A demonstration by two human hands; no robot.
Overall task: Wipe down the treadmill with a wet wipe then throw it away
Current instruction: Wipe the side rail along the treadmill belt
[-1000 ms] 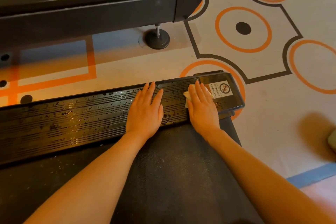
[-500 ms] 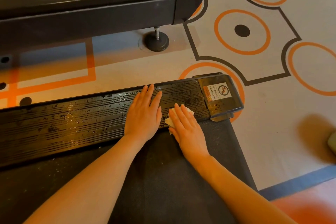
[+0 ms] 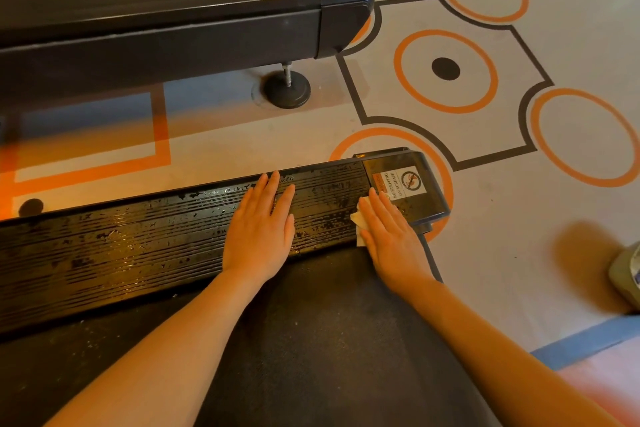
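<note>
You are pressing the wet wipe (image 3: 358,224) flat under your right hand (image 3: 389,236) at the side rail's (image 3: 138,246) right end; the rail's unwiped length is running leftward, beneath your flat left hand (image 3: 259,236).

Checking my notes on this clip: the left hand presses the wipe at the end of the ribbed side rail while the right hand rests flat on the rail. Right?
Hands swapped. In the head view the right hand presses the wipe at the rail's end; the left hand rests flat.
</note>
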